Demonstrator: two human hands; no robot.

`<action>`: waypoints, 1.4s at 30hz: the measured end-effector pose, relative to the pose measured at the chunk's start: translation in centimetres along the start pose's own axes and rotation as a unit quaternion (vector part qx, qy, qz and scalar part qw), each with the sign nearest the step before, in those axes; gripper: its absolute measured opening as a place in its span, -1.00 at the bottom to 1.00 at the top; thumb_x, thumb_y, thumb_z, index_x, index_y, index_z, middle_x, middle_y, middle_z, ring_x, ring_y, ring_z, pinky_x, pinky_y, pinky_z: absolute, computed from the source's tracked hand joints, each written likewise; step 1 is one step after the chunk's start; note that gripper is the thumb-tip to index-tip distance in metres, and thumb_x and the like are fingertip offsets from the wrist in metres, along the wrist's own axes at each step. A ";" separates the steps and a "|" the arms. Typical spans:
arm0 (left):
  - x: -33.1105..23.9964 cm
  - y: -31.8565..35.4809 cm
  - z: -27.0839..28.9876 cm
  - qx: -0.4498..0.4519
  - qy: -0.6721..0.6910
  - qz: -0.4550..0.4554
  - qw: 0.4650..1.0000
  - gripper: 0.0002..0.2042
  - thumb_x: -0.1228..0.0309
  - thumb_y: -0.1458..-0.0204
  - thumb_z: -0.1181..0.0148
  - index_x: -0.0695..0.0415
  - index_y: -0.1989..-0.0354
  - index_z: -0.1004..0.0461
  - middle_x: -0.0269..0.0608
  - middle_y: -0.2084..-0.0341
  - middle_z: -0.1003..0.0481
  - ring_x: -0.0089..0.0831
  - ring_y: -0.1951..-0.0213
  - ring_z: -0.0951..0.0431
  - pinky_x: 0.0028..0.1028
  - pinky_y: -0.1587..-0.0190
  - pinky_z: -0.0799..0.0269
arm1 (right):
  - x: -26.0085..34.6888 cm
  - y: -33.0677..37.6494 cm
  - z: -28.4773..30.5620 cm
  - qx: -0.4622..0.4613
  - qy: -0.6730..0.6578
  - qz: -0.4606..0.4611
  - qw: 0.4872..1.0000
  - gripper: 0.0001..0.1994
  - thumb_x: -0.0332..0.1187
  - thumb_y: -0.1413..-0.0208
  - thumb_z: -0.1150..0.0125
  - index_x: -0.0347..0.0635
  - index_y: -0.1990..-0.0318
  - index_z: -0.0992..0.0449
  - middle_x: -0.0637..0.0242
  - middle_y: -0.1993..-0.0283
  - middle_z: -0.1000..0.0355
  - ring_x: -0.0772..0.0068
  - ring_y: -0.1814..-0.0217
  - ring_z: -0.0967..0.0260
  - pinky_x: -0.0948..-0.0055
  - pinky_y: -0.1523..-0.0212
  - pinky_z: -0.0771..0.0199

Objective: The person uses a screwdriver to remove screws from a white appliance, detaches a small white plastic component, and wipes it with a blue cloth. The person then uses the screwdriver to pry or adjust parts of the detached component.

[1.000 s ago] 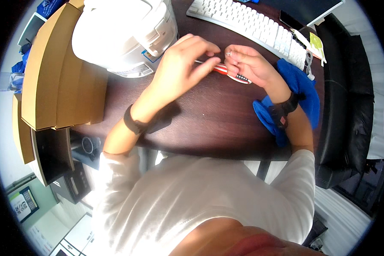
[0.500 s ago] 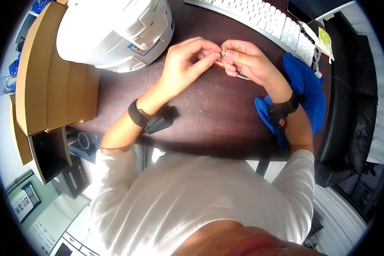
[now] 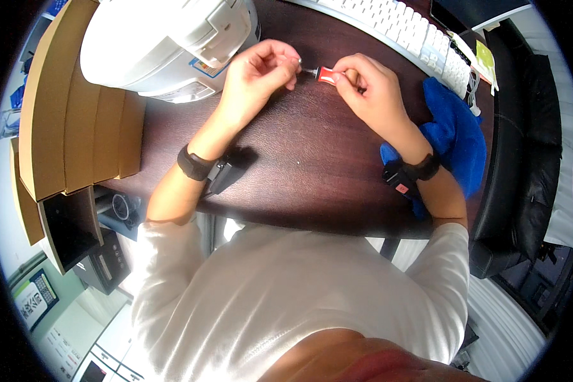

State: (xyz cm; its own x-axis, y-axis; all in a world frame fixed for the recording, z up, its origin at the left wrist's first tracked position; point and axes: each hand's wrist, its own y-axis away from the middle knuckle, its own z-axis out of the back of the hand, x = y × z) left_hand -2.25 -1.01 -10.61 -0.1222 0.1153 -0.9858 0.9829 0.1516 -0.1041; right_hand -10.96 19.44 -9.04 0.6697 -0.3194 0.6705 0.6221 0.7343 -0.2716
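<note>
My right hand [image 3: 372,83] pinches a small red tube-like thing [image 3: 326,76] with a white marking. A black collar and a thin, pale tip stick out of it toward the left; its exact kind I cannot make out. My left hand [image 3: 261,71] has thumb and forefinger pinched at the end of that tip, with a tiny whitish bit showing at the fingertips. Both hands are held over the dark brown table [image 3: 299,159], a short gap apart. Each wrist wears a black strap.
A white rice cooker [image 3: 153,57] stands at the far left beside cardboard boxes [image 3: 76,121]. A white keyboard [image 3: 388,28] lies at the back right. Near my right forearm is a blue cloth [image 3: 455,134]. Beyond the table's right edge stands a black leather seat [image 3: 522,146].
My hands have drawn apart: the left moved leftward and slightly away, the right turned. The red thing, mostly covered by the right hand before, now shows between them.
</note>
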 end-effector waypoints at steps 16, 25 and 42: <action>2.2 -0.4 1.0 0.018 0.042 0.053 0.998 -0.82 0.32 -0.27 0.00 0.20 0.19 -0.39 -0.36 0.47 -0.42 -0.65 0.51 -0.38 -0.63 0.45 -0.35 | -4.9 -0.1 1.3 0.005 0.227 0.080 0.970 -0.64 -0.25 0.02 -0.34 -0.07 0.05 -0.47 0.26 0.21 -0.33 0.16 0.08 -0.29 0.26 0.05 -0.34; 2.7 -0.5 1.3 0.042 0.013 0.050 0.998 -0.80 0.30 -0.30 0.06 0.20 0.17 -0.34 -0.33 0.45 -0.36 -0.59 0.49 -0.36 -0.59 0.43 -0.34 | -4.4 1.9 2.7 -0.055 0.011 0.039 0.998 -0.75 -0.43 -0.02 -0.31 -0.20 0.11 -0.52 0.21 0.23 -0.44 0.26 0.23 -0.46 0.47 0.22 -0.43; 3.4 -0.7 1.4 0.051 0.015 0.010 0.999 -0.81 0.32 -0.32 0.13 0.20 0.12 -0.25 -0.28 0.46 -0.37 -0.57 0.51 -0.34 -0.59 0.45 -0.33 | -4.4 2.1 4.5 -0.034 -0.002 0.022 0.999 -0.79 -0.47 0.05 -0.29 -0.25 0.21 -0.55 0.26 0.32 -0.47 0.39 0.31 -0.46 0.51 0.27 -0.42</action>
State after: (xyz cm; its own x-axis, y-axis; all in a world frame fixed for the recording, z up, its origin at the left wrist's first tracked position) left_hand -3.19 -2.09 -14.05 -0.1057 0.1461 -0.9836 0.9938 0.0494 -0.0994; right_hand -14.39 25.13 -9.43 0.6952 -0.2849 0.6600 0.6185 0.7049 -0.3473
